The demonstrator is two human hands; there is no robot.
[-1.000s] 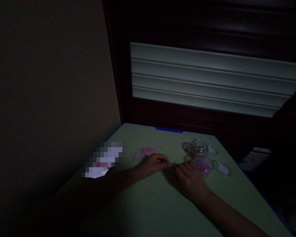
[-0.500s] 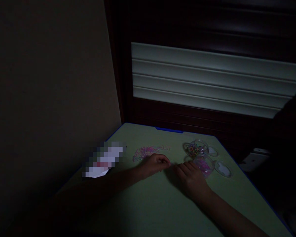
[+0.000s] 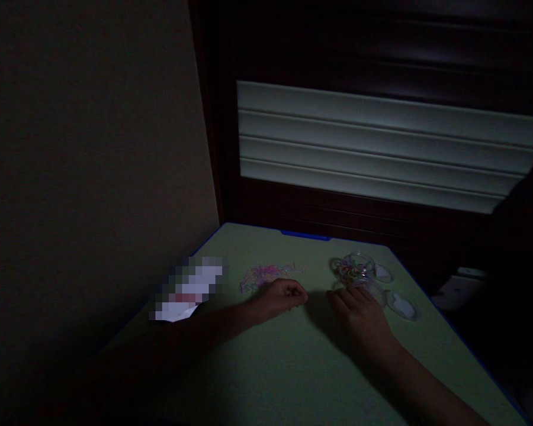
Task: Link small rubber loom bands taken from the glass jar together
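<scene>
My left hand (image 3: 281,296) is closed in a pinch, thumb and forefinger tips together, above the pale green table (image 3: 284,373). Whatever it pinches is too small and dim to make out. Just behind it lies a loose pile of thin pink and purple pieces (image 3: 266,273), too fine to name. My right hand (image 3: 359,310) has its fingers curled in front of a clear round jar (image 3: 375,290), covering much of it; its fingertips are partly hidden. Behind this, a second clear jar (image 3: 360,258) stands among multicoloured loops (image 3: 347,269).
Two clear lids with white labels, a front lid (image 3: 402,306) and a back lid (image 3: 383,272), lie right of the jars. A blurred-out white and red item (image 3: 189,290) is at the table's left edge. Wall and dark louvred door (image 3: 359,148) border the table.
My right hand has moved right, away from my left hand, and now covers more of the front jar. My left hand has stayed nearly in place, still pinched.
</scene>
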